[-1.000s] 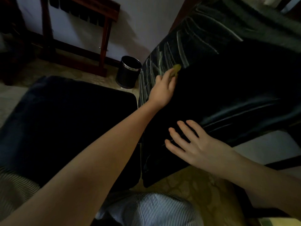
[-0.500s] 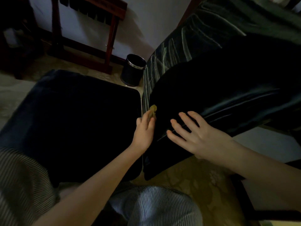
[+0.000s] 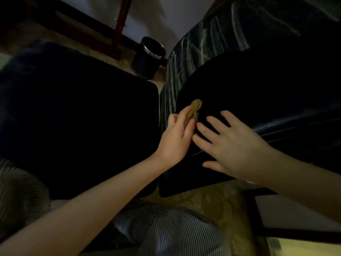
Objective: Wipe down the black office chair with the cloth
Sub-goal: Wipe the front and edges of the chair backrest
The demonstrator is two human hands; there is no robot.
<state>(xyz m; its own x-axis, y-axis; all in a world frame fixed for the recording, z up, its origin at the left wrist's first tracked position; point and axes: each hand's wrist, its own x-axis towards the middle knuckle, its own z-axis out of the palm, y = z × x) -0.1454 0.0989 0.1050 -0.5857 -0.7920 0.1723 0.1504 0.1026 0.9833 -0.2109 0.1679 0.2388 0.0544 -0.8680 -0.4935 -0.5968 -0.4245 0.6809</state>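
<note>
left grip [image 3: 175,137] has slid up beside the flat, spread right grip [image 3: 232,145], pinching the cloth [image 3: 196,106] against the black office chair [image 3: 258,85]; so small a wad could slip.

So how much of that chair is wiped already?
Pale wipe streaks mark the far edge of the black office chair, so that looks done. The left hand holds the yellowish cloth on its dark middle; the right hand lies flat beside. The unstreaked part seems left.

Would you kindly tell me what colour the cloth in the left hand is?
The cloth is yellowish-green, best seen in the head view.
</note>
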